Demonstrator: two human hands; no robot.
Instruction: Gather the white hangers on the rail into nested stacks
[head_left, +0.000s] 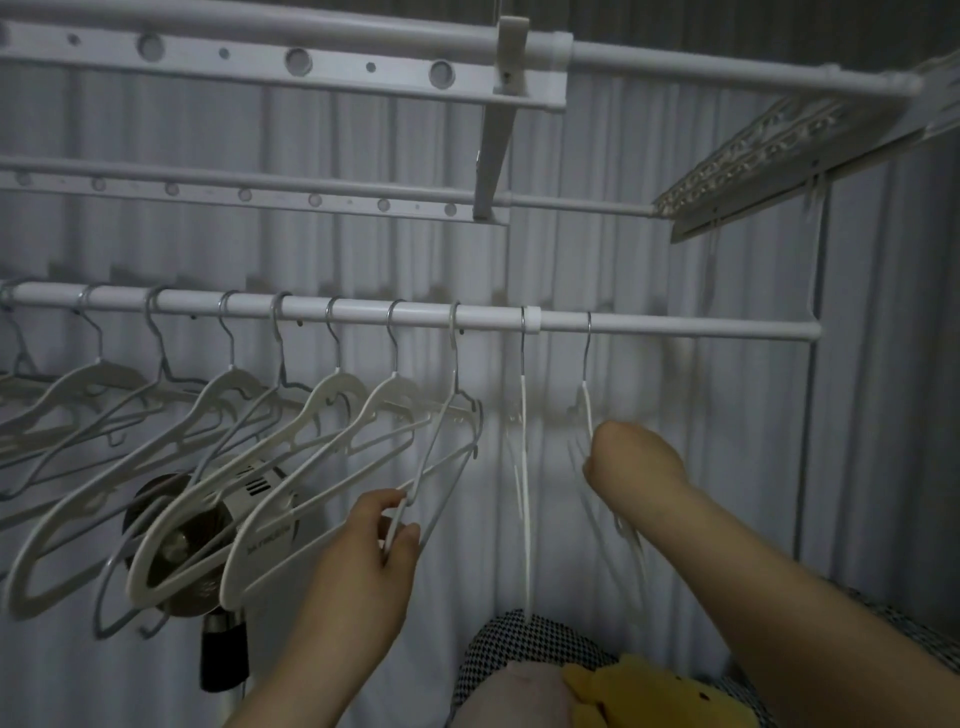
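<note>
A white rail (675, 327) runs across the middle, with several white hangers (332, 410) hooked on it, spaced apart and angled to the left. My left hand (363, 551) pinches the lower corner of a thin white hanger (452, 441) hooked near the rail's middle. Right of it a thin hanger (523, 467) hangs edge-on, untouched. My right hand (631, 460) is closed around the rightmost hanger (587, 395), just below its metal hook; that hanger looks blurred.
Two more white rails with perforated bars (291, 62) sit overhead, and a folded rack panel (769, 156) sticks out at upper right. A small fan (208, 519) stands behind the left hangers. A yellow soft toy (644, 696) and checked fabric (519, 639) lie below. White curtain behind.
</note>
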